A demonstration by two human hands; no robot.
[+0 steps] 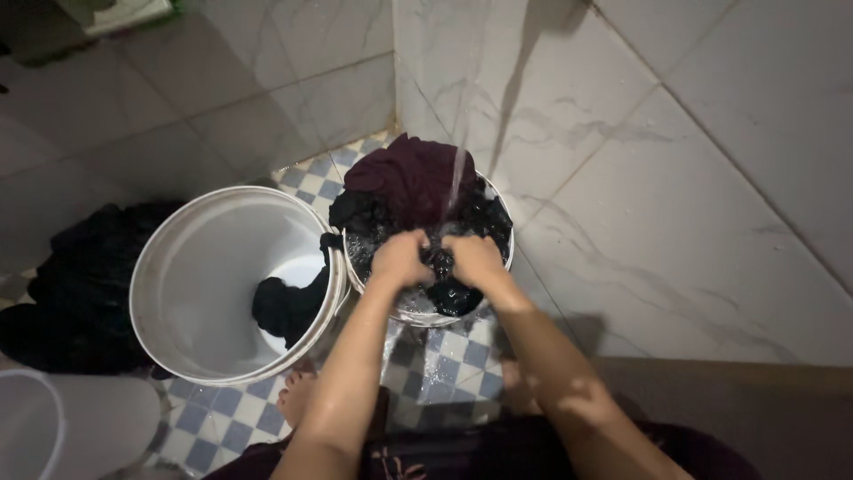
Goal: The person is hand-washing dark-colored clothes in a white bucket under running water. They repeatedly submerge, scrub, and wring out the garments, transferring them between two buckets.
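My left hand (399,259) and my right hand (474,258) are fisted together on a wet black cloth (437,260), over a white bucket (503,210) of soapy water packed with dark laundry. A maroon garment (404,178) is heaped at the bucket's far side. A thin stream of water (457,182) falls from above onto the clothes just beyond my hands.
A larger white bucket (178,258) stands to the left with a black garment (289,307) hanging over its rim. A pile of dark clothes (84,276) lies on the floor at far left. Another pale container (62,422) is at bottom left. Marble-tiled walls enclose the corner; blue-and-white checkered floor (444,364).
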